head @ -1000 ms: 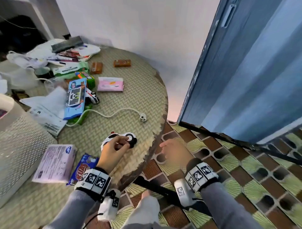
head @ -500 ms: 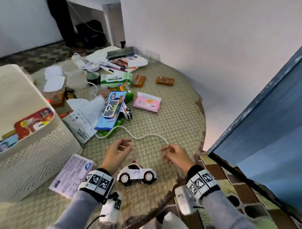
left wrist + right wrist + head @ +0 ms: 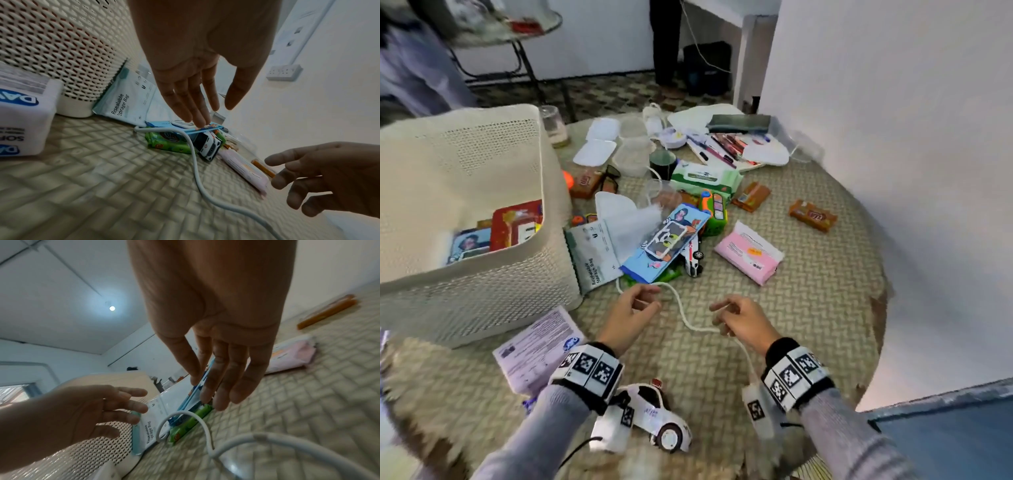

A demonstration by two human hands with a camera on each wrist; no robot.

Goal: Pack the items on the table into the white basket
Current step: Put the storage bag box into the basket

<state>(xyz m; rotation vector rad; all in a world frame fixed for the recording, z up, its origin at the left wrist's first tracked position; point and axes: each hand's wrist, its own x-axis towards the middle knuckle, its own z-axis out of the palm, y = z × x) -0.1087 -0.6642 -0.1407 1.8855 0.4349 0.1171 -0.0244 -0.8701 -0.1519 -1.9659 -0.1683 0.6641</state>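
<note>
Hands: both hover over the white cable [image 3: 681, 310] at the near middle of the counter [image 3: 825, 301]. Left hand [image 3: 631, 313] has relaxed, spread fingers and holds nothing. Right hand [image 3: 739, 320] has loosely curled fingers just over the cable; the wrist views show its fingers straight and free of it, so I judge it is not gripping yet.
Cable: snakes from under the blue pack [image 3: 666, 241] at 12 o'clock of the hands, bends between them, then runs under the right wrist toward 5 o'clock.
Basket [image 3: 493, 291]: at 10 o'clock of the hands, already holding a few flat packs.
Other things: toy car [image 3: 654, 414] at 6 o'clock by the left wrist; pink pack [image 3: 748, 257] at 1 o'clock; tissue pack [image 3: 537, 346] at 8 o'clock; more clutter toward 12 o'clock.
Step in hand: likely gathering the cable.
Doing it well: pinch it at the bend with the right hand, let the left feed loops into a small coil, and draw the far end out gently so the blue pack and the small car [image 3: 693, 258] beneath it are not dragged along. Carry the coil to the basket as one bundle.
</note>
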